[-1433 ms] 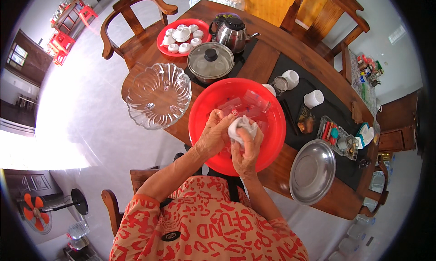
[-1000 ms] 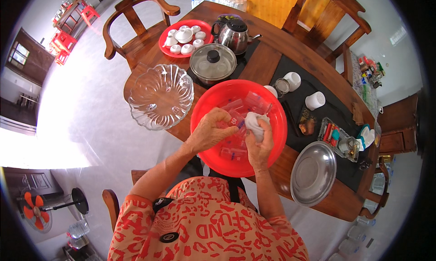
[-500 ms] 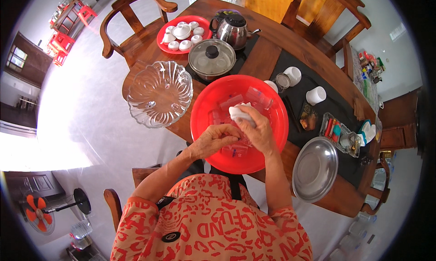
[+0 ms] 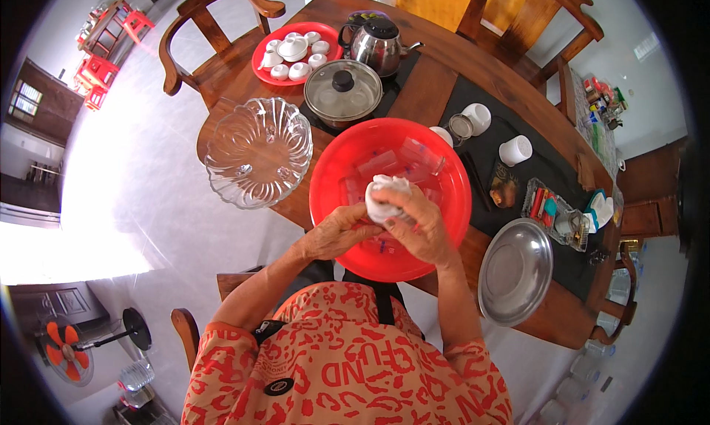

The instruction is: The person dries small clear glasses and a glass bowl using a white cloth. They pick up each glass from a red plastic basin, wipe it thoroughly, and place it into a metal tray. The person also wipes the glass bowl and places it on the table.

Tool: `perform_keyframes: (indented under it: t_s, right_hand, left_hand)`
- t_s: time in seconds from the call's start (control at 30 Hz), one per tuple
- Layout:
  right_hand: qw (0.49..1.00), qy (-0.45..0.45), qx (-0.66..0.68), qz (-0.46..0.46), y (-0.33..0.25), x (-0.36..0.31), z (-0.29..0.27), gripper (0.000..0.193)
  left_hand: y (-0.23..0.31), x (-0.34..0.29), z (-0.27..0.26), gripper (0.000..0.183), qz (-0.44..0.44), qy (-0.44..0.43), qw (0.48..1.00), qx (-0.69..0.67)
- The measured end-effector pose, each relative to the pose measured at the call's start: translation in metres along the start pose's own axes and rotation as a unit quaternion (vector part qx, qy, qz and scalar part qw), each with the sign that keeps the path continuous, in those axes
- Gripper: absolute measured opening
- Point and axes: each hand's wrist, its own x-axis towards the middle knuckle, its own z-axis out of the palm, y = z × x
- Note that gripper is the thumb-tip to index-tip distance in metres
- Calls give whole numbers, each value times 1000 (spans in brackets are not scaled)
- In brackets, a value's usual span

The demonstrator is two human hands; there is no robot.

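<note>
Bunching a soft, crumpled white cloth (image 4: 383, 202) in its fingers, the right hand (image 4: 423, 230) hangs above the round red basin (image 4: 323, 170), with the left hand (image 4: 333, 233) close beside it; the left fingertips disappear under the cloth, so whether they pinch anything cannot be made out. Below, see-through pieces (image 4: 421, 159) with small printed marks lie in the smooth basin, at least three of them, others hidden behind the hands. To the left stands one scalloped, ribbed glass bowl (image 4: 259, 148). Beyond are one pot (image 4: 342, 98) under a glass lid, one shiny steel kettle (image 4: 377, 53) and one red tray (image 4: 333, 48) holding at least six small white cups (image 4: 299, 71). To the right, two larger white cups (image 4: 515, 151) rest on black matting (image 4: 543, 175), a third white piece (image 4: 441, 134) is partly covered by the basin's rim, and one oval metal dish (image 4: 515, 272) lies near the wooden table's (image 4: 433, 85) edge.
</note>
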Motion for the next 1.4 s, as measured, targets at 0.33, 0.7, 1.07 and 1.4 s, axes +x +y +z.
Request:
perform_keyframes:
  t_s: [0.33,0.7,1.07,1.4]
  right_hand:
    - [739,129,619,233,32,-11,-1,43]
    - [958,140,-23,250,63,-20,38,27]
    - [805,-148,-556,142,88,-26,77,18]
    - [987,71,-46,139,-6,-1,11,32]
  left_hand:
    - [8,7,4,6,66,-6,985,-162]
    - [-27,22,-8,7,24,186,876,-444]
    - [-31,24,-17,5,-25,244,856,-455]
    - [-48,35,-4,11,5,228,857,-462]
